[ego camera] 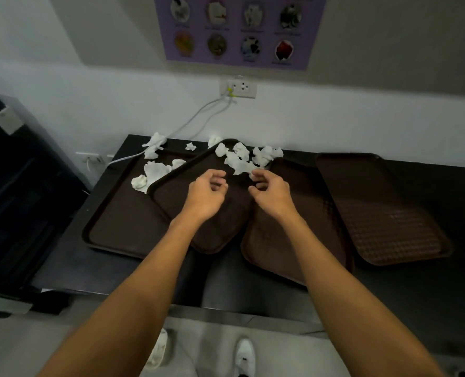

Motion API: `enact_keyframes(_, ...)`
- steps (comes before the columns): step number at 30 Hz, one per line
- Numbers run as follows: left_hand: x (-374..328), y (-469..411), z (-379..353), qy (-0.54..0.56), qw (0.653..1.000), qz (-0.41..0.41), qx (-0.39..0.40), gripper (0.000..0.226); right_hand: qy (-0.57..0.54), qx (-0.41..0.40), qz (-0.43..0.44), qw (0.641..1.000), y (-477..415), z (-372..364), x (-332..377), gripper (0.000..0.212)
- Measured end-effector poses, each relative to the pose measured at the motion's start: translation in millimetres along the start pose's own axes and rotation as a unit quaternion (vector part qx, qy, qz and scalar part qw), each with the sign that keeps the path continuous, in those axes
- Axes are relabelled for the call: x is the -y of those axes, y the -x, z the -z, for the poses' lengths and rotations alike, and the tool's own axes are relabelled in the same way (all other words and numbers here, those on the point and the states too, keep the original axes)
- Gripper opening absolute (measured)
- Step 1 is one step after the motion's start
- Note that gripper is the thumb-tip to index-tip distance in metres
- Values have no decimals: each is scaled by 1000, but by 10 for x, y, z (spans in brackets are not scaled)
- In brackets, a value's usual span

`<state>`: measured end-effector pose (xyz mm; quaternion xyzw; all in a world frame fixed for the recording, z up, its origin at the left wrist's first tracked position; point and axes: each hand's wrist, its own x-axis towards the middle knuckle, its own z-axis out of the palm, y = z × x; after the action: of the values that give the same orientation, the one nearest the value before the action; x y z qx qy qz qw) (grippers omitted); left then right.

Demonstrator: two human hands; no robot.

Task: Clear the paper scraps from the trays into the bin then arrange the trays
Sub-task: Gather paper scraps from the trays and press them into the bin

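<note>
Several brown trays lie on a black counter. The middle tray (176, 197) sits skewed, overlapping the left tray (117, 224) and a right-hand tray (294, 240). White crumpled paper scraps (249, 157) are piled at the middle tray's far corner; more scraps (152, 175) lie on the left tray. My left hand (206, 191) and my right hand (270, 190) hover over the middle tray just short of the pile, fingers loosely curled, holding nothing I can see. The right fingertips are close to a scrap.
A further tray (383, 213) lies upside down at the far right of the counter (443, 186). A dark bin or cabinet (16, 186) stands at the left. White cables (193, 118) run from a wall socket (238, 88) onto the counter's back edge beside loose scraps (155, 140).
</note>
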<state>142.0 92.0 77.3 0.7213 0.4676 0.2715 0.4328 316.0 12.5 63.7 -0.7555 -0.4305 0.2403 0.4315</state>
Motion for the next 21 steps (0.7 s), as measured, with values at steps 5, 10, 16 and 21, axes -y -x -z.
enact_keyframes(5,30,-357,-243,-2,1000,20,-2,31,25,14,-24,999,-496,31,-303,50)
enact_keyframes(10,132,-592,-409,2,999,37,-10,30,126,40,-17,991,-1019,-141,-561,55)
enact_keyframes(16,327,-695,-513,5,998,57,-13,30,357,118,21,926,-1451,-382,-756,63)
enact_keyframes(21,477,-687,-505,6,997,70,-31,28,424,79,97,897,-1476,-547,-955,50)
